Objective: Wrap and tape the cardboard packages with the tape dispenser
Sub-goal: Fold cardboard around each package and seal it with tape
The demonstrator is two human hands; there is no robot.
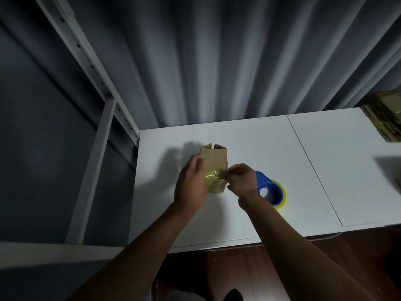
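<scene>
A small brown cardboard box (214, 161) stands on the white table (271, 153), its far flaps slightly apart and its near end covered with shiny yellowish tape (213, 181). My left hand (191, 183) holds the box's left side. My right hand (240, 179) pinches the tape at the box's right edge. A blue tape dispenser (269, 190) with a yellow roll lies on the table just right of my right hand.
A stack of flat cardboard pieces (386, 118) sits at the table's far right corner. Grey curtains hang behind the table. A white metal rack frame (102, 131) stands to the left. The table's front edge runs below my forearms, with wooden floor beneath.
</scene>
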